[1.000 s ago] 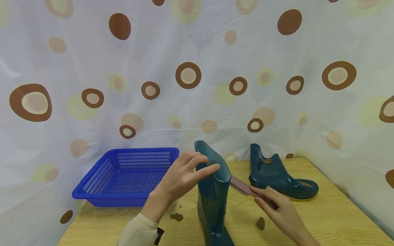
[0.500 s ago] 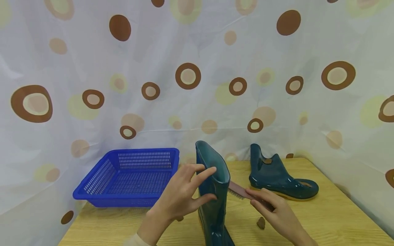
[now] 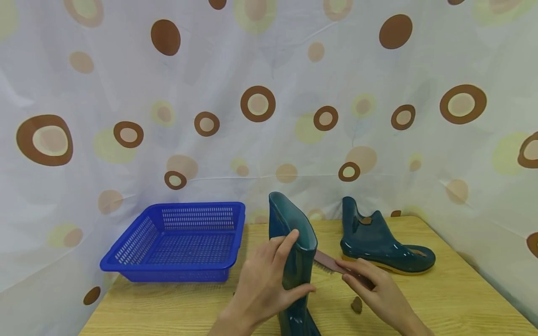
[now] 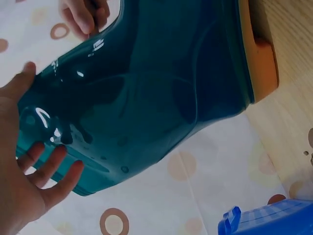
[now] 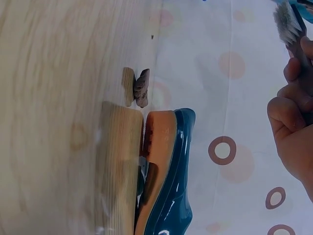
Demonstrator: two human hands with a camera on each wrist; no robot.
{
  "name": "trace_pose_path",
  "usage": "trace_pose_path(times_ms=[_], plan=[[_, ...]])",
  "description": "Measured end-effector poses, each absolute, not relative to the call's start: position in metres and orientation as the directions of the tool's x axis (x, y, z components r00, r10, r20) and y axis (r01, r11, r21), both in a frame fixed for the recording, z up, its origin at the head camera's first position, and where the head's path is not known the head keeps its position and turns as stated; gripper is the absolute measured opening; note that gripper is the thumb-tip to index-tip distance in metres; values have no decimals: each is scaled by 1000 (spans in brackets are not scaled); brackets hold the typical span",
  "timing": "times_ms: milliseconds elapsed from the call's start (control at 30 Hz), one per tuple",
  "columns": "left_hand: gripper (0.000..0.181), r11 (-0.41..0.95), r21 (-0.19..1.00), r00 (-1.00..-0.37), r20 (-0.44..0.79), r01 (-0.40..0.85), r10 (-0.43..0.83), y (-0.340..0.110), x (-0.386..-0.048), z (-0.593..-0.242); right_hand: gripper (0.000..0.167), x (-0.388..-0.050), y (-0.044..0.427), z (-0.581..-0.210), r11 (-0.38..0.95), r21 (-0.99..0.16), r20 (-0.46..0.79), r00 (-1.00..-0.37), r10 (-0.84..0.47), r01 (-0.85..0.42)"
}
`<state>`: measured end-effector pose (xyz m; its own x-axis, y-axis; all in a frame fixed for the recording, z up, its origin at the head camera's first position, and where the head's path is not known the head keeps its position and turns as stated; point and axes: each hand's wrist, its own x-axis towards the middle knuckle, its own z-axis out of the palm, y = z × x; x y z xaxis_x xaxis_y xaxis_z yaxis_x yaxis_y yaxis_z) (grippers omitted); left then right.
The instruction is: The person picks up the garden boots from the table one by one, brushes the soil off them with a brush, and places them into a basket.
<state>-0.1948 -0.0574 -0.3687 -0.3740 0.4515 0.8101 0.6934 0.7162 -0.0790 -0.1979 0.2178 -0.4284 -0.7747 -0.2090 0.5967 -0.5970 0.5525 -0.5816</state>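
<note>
A dark teal rubber boot [image 3: 296, 275] stands upright at the table's front, its mouth facing up and its foot cut off by the frame. My left hand [image 3: 265, 275] lies against the near left side of its shaft, fingers and thumb spread, the index fingertip near the rim. In the left wrist view, the left hand's fingers [image 4: 66, 178] are apart across the glossy shaft. On the other side, my right hand [image 3: 376, 289] grips a pinkish brush [image 3: 329, 262] by its handle. The brush's pale bristles show in the right wrist view; its tip is hidden behind the boot.
The second teal boot [image 3: 374, 240] sits at the back right, with a brown lump [image 3: 366, 220] on it. Another brown lump [image 3: 356, 304] lies on the wooden table [image 3: 454, 289] near my right hand. To the left stands a blue plastic basket [image 3: 172, 268]. A patterned curtain [image 3: 277, 149] hangs behind.
My left hand has come down and to the right, from above the boot's mouth to the side of the shaft. The right hand and brush have shifted only slightly.
</note>
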Motion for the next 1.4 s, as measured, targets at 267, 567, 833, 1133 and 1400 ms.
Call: trace_pose_path(times_ms=[267,567,833,1133,1400], plan=[[101,699,17,-428,801,715,418,-50,-186,-370,34,-199,221,-429,563,-576,611,-770,-185,-593],[81,580,71,-389,807,812,445,-49,-186,-368,35,-199,225,-429,552,-559,645,-743,-178,-618],[80,517,51,-324,831,854,453,-50,-193,-364,37,-200,230,-429,599,-525,665,-731,-155,-605],[79,300,423,-509,796,855,327,-64,-207,-364,50,-203,234,-431,564,-377,821,-547,-164,-735],[77,188,571,-601,748,799,282,-72,-220,-365,38,-207,238,-435,477,-293,900,-407,-155,-829]])
